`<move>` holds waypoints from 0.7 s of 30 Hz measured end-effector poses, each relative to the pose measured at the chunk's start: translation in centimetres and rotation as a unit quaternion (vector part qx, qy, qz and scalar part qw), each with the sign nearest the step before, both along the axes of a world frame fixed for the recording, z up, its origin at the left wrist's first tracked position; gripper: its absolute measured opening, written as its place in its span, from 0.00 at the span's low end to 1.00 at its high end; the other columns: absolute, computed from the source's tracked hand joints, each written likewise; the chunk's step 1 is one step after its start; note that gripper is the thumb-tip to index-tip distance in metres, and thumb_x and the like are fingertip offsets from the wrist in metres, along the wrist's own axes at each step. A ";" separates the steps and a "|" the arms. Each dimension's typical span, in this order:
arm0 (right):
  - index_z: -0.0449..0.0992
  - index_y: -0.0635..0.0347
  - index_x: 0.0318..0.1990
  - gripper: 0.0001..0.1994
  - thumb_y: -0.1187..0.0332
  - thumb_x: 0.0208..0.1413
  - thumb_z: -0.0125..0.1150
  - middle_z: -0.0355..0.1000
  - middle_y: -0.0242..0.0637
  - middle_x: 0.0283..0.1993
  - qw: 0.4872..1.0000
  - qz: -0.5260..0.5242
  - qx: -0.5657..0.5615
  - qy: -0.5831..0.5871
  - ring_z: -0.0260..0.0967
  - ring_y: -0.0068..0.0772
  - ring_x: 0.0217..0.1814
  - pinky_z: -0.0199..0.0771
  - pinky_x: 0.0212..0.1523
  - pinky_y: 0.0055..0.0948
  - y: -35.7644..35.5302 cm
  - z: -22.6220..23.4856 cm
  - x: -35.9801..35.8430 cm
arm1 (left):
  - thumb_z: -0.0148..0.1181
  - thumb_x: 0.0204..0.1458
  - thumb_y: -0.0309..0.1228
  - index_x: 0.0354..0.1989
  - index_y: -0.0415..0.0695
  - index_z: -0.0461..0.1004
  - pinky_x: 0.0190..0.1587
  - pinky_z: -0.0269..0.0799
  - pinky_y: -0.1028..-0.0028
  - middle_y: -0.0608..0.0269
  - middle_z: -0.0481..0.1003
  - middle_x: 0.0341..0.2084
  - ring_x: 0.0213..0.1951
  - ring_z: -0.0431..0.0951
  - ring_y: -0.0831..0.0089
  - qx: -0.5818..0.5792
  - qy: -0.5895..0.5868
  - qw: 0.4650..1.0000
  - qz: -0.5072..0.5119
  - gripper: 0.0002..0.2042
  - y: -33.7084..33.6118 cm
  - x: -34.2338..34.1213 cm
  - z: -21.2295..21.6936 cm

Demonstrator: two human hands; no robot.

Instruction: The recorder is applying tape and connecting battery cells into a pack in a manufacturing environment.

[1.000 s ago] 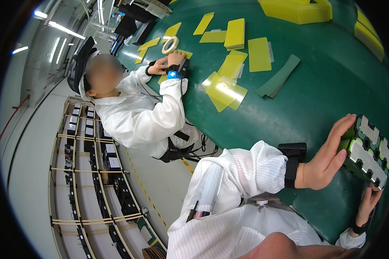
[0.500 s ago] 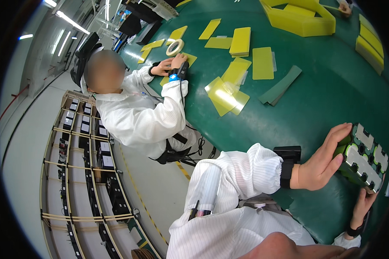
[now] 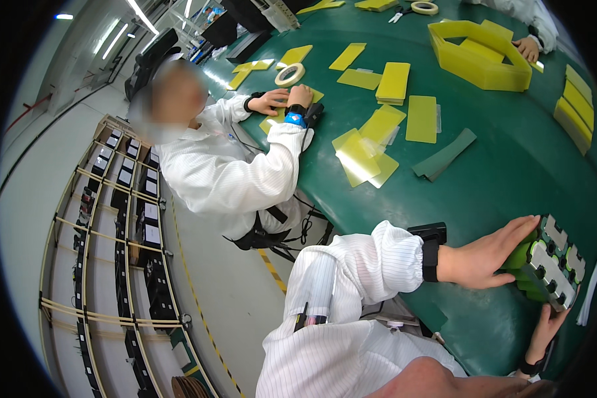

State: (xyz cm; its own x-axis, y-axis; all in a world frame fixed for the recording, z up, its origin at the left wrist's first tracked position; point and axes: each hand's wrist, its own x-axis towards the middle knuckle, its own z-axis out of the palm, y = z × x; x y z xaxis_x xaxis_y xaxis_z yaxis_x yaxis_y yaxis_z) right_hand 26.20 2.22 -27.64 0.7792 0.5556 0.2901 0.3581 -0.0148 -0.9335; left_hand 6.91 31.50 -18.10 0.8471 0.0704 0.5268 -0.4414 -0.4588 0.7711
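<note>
At the right of the table is a battery pack (image 3: 549, 265) of green cylindrical cells, its top covered with silvery metal strips and black gaps. My left hand (image 3: 479, 260) lies along the pack's left side, fingers stretched to its far corner and thumb at the near left corner. From the near side my right hand (image 3: 542, 331) holds the lower edge, its fingers partly hidden by the pack. The pack sits between both hands, tilted in view. A white strip (image 3: 590, 292) lies just right of it.
Yellow sheets (image 3: 370, 152), dark green strips (image 3: 444, 156), a tape roll (image 3: 290, 75) and a yellow frame (image 3: 481, 74) lie on the green table (image 3: 511, 166). A co-worker (image 3: 225, 166) in white works at the left; another person's hand (image 3: 528, 49) is at the far right.
The whole view has shifted, so the table's far side shows more. The pack remains between my hands. The co-worker's hands stay at the yellow sheet.
</note>
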 end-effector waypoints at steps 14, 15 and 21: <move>0.48 0.62 0.68 0.35 0.78 0.56 0.59 0.63 0.40 0.58 0.999 0.005 0.010 0.052 0.62 0.28 0.58 0.60 0.59 0.26 2.3 1.7 -1.3 | 0.63 0.42 0.17 0.68 0.38 0.37 0.67 0.49 0.59 0.39 0.46 0.65 0.66 0.50 0.44 -0.028 -0.054 0.998 0.023 0.47 -0.5 0.4 -1.6; 0.47 0.60 0.69 0.37 0.81 0.53 0.58 0.62 0.40 0.59 0.998 0.006 0.014 0.063 0.61 0.29 0.59 0.60 0.58 0.27 2.5 2.0 -1.5 | 0.63 0.42 0.17 0.68 0.37 0.37 0.67 0.48 0.59 0.39 0.45 0.66 0.67 0.49 0.44 -0.021 -0.057 0.998 0.030 0.46 -0.6 0.4 -1.7; 0.48 0.59 0.69 0.38 0.84 0.51 0.57 0.61 0.40 0.60 0.997 0.000 0.025 0.079 0.61 0.31 0.59 0.61 0.59 0.28 2.8 2.4 -1.7 | 0.62 0.43 0.18 0.67 0.34 0.39 0.68 0.47 0.61 0.39 0.45 0.67 0.68 0.48 0.46 -0.021 -0.046 0.998 0.037 0.44 -0.8 0.5 -2.0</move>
State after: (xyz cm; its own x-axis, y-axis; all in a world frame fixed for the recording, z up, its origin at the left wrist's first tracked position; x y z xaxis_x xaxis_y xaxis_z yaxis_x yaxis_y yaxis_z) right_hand 24.53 5.07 -25.20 0.8177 0.5434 0.1900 0.2058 0.0322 -0.9781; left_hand 7.40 30.73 -20.11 0.7873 0.1553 0.5967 -0.4768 -0.4602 0.7489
